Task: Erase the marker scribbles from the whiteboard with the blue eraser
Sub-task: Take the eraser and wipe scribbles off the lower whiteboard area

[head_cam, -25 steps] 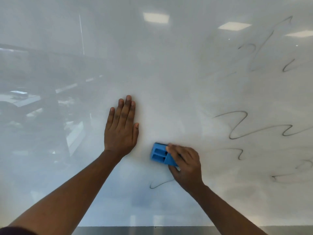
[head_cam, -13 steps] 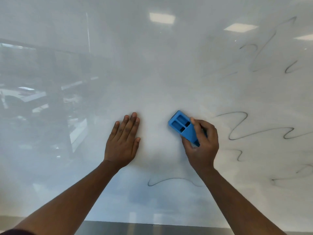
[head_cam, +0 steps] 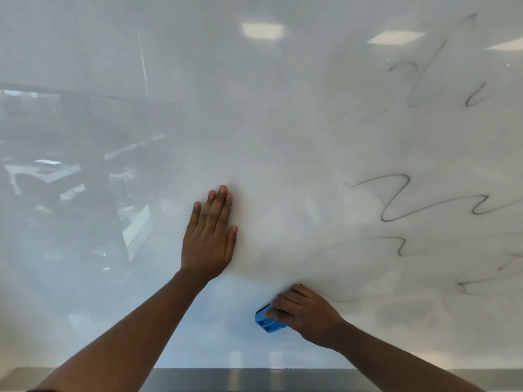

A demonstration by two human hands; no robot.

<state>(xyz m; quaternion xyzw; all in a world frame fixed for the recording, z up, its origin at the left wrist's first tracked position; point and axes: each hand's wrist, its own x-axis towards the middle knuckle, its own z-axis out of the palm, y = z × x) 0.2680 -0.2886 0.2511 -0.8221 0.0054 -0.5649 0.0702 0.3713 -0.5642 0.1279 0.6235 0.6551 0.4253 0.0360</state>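
Since half a second ago the eraser has swept down over the low squiggle on the whiteboard [head_cam: 283, 137], left hand [head_cam: 209, 239] flat with straight fingers, right hand [head_cam: 305, 312] gripping the blue eraser [head_cam: 267, 323] at lower centre, mid-wipe, with scribbles [head_cam: 396, 199] at right likely next.

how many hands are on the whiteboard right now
2. The left hand lies flat on the whiteboard near the middle. The right hand is lower down, gripping the blue eraser against the board.
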